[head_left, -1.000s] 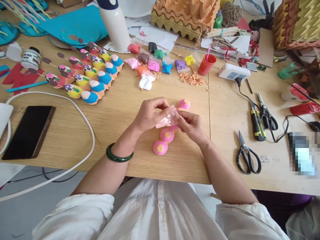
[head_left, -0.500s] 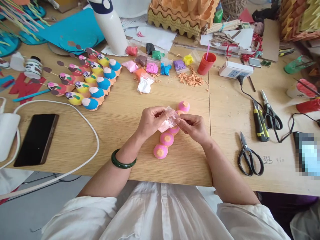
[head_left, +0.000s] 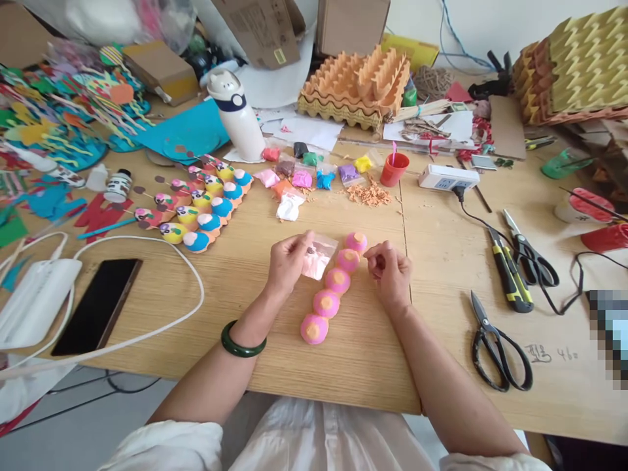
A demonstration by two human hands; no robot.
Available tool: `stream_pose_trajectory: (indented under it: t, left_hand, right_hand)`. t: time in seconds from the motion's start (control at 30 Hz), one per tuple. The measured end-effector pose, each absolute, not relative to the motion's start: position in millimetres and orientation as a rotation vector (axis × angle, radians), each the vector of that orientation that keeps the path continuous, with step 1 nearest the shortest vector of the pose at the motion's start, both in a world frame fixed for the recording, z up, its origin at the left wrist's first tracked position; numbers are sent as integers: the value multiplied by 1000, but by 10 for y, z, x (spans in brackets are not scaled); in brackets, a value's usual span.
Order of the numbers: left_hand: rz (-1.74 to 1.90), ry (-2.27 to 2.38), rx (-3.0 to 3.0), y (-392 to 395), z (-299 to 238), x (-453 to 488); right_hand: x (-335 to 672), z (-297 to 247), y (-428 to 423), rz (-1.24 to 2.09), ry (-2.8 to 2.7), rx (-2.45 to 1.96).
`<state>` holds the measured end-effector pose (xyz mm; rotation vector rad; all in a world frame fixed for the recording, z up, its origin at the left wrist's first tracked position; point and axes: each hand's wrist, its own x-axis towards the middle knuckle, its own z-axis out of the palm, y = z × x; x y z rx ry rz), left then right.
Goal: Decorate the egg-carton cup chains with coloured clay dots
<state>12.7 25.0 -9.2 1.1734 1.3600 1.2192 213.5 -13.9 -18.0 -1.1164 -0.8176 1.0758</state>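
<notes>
My left hand (head_left: pixel 287 265) pinches a small clear plastic bag of pale pink clay (head_left: pixel 318 259) between thumb and fingers, above the table. Just right of the bag runs a slanting row of pink domes with tan centres (head_left: pixel 326 303), joined end to end like a strip of egg carton. My right hand (head_left: pixel 391 276) is on the far side of that row, near its upper end. Its thumb and fingers are pressed together; whatever they may hold is too small to make out. A dark green bangle (head_left: pixel 244 340) circles my left wrist.
Behind my hands lie several bags of coloured clay (head_left: pixel 301 178), orange shavings (head_left: pixel 369 194) and a red cup (head_left: pixel 394 170). To the left are painted egg-carton strips (head_left: pixel 199 221) and a phone (head_left: pixel 98 306). Scissors (head_left: pixel 495 347) and a cutter (head_left: pixel 510 271) lie right.
My hands have moved apart; the right has let go of the bag and drawn back to the right. The left still holds the bag. The view has tilted up, showing more of the table's back.
</notes>
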Motion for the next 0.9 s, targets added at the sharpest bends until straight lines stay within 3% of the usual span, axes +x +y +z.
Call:
stream_pose_trajectory:
  t: [0.23,0.57,0.9]
  left_hand:
    - [1282,1515,992,851,-143,268]
    - [1125,1707,1509,1894,47,756]
    - [942,1733,1886,2271,202,956]
  right_hand:
    - [2261,-200,31,1092,-515,-1135]
    - [2261,-278,22,1087,-633,-1136]
    - [2253,-252,44,1114,-645,-1089]
